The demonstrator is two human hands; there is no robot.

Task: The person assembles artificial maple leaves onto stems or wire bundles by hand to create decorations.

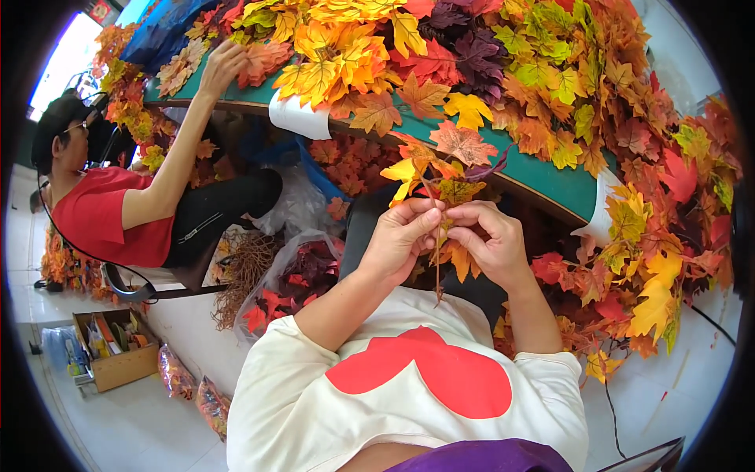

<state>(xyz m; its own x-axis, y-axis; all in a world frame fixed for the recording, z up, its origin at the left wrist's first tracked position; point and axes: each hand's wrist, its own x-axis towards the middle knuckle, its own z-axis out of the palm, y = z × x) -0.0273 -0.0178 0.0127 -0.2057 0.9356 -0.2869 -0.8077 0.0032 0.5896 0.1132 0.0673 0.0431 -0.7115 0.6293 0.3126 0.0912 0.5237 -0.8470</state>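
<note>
My left hand [399,238] pinches the thin brown stem [438,277] of an artificial maple-leaf garland between thumb and fingertips. Facing it, my right hand [493,242] is closed on the same garland, its thumb and index finger close to the left thumb. Above my hands the garland's leaves fan out: a yellow one [402,176], a pinkish-orange one [464,143] and a dark purple one [489,167]. An orange leaf [459,258] hangs below my right fingers. Exactly what lies between the right fingertips is hidden.
A green table [543,177] bears a large heap of maple-leaf garlands [338,59], some spilling off its right end. On the left sits a co-worker [118,204], one hand among the leaves. Bagged red leaves [303,271], brown twigs [245,275] and a carton [122,368] stand below.
</note>
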